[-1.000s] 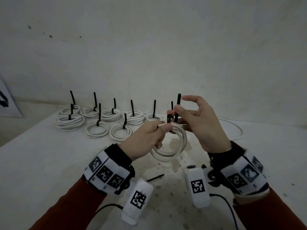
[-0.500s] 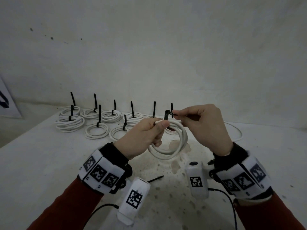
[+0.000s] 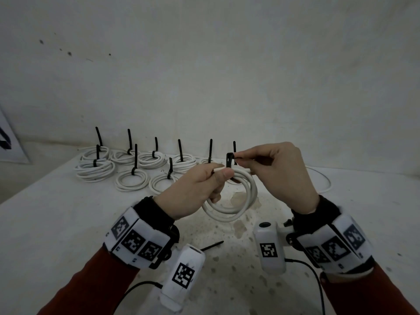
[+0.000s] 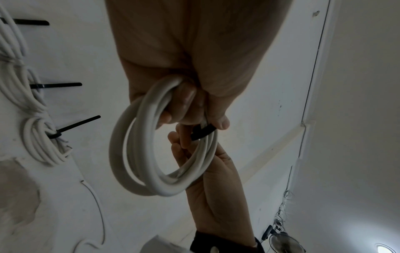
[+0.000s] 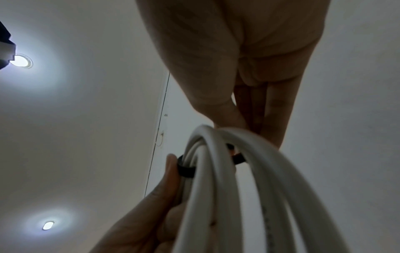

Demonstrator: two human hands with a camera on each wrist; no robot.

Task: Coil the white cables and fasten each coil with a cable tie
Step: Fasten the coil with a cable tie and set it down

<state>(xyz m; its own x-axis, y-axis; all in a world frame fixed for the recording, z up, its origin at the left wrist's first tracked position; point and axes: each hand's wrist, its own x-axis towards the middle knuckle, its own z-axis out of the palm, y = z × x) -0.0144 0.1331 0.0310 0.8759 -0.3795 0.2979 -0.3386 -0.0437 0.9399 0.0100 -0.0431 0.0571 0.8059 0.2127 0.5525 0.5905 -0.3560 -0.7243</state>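
Observation:
A white cable coil hangs above the table, and my left hand pinches its top between thumb and fingers. A black cable tie loops around the coil's top strands; my right hand pinches the tie's end just right of its head. The left wrist view shows the coil held in curled fingers with the tie across it. In the right wrist view the tie wraps the coil close to the lens.
Several tied white coils with upright black tie tails line the table's back left. A loose white cable lies at the back right. One spare black tie rests on the stained table near my left wrist.
The tie's tail stood upright beside my right hand's spread fingers a second ago. It is now bent over into a loop, with my right hand's fingers closed on its end.

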